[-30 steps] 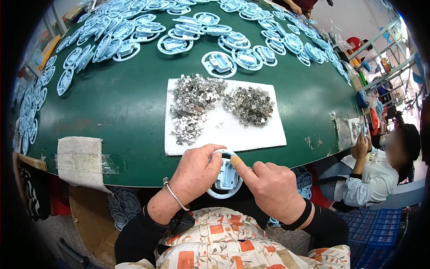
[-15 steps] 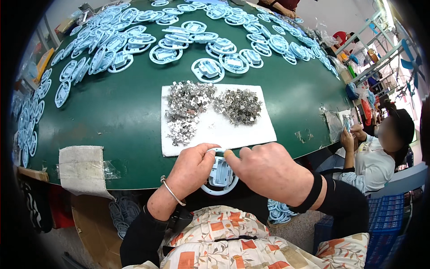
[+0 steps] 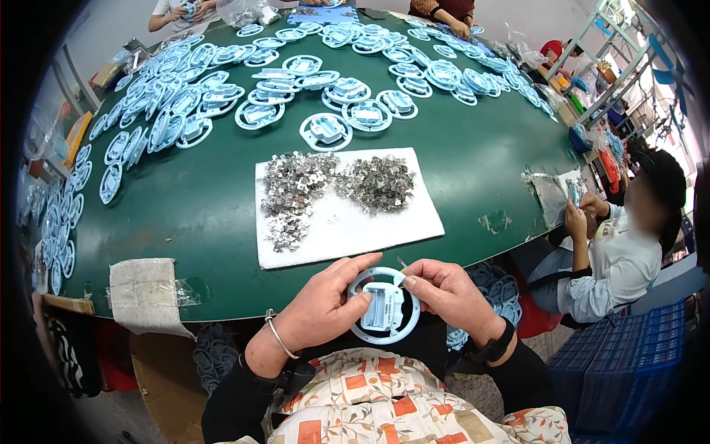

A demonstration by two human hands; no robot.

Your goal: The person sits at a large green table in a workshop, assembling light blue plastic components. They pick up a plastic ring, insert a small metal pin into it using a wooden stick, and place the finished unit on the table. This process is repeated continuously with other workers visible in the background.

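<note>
Left hand point(image 3: 325, 303) grasping a pale blue ring-shaped part point(image 3: 384, 306) at lower centre, right hand point(image 3: 447, 292) fingers pinching a small metal clip point(image 3: 401, 263) at its rim, green tabletop point(image 3: 185, 214) above, white sheet point(image 3: 347, 222) with clip heaps

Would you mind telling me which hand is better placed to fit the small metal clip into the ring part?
Probably the right hand: it pinches a small metal clip just above the blue-and-white ring part, which the left hand grips and steadies.
</note>
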